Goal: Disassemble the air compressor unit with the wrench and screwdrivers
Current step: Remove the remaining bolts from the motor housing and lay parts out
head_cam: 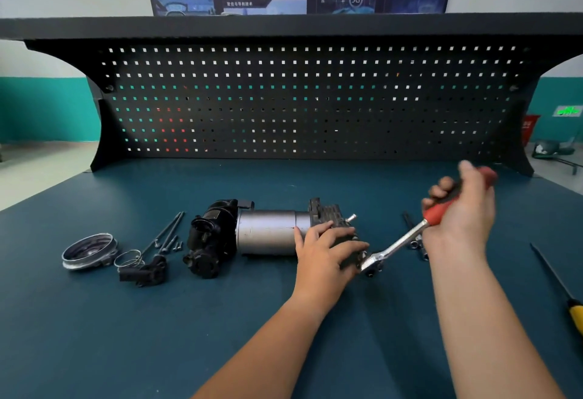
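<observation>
Right grip (467, 209) holds wrench (397, 244), left grip (328, 247) presses compressor (268, 231), mid-bench (157, 335)

Your blue-topped workbench (157, 335) carries the air compressor unit (265, 234) on its side. To its left lie a round metal cover (90, 250), wire clamp (129, 258), long bolts (167, 234) and black fitting (145, 274). To its right lie sockets (418, 244) and a yellow-handled screwdriver (558, 285).

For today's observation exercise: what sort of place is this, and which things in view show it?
Probably a training workshop: a bench backed by a pegboard, a compressor with removed bolts beside it, and a wrench in the right hand.
</observation>
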Demonstrator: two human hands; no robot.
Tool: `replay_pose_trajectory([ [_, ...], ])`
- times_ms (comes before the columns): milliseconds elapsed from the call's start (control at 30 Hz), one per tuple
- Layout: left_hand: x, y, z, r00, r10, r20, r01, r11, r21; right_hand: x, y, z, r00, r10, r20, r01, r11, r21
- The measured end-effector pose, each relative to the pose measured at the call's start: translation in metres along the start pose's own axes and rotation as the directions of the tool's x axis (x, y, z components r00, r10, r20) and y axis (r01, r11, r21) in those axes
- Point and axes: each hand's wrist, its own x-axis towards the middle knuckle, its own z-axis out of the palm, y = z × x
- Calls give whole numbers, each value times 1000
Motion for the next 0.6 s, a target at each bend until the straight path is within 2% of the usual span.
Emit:
replay_pose_trajectory([
  [100,-1,-2,-1,999,32,7,-32,999,-12,-12,5,27,971,-64,231,119,965,-234],
  [167,-1,-4,-1,998,63,-12,-63,998,-1,-25,13,47,908,-69,413,242,891,-385],
  [267,0,-6,2,996,69,-53,-67,997,31,-48,33,67,784,-44,620,487,664,-568],
  [367,1,-4,3,998,11,-59,-8,999,41,-65,49,71,692,39,721,612,500,-613],
  [467,-1,-3,2,1000,-19,16,19,999,32,-60,45,67,701,-29,712,624,508,-594],
  [567,-3,-8,-5,997,-29,75,34,997,-62,-47,32,59,792,-102,602,521,626,-580],
  [600,-3,-8,-9,998,-36,46,41,991,-127,-42,28,57,819,-102,564,476,669,-571],
])
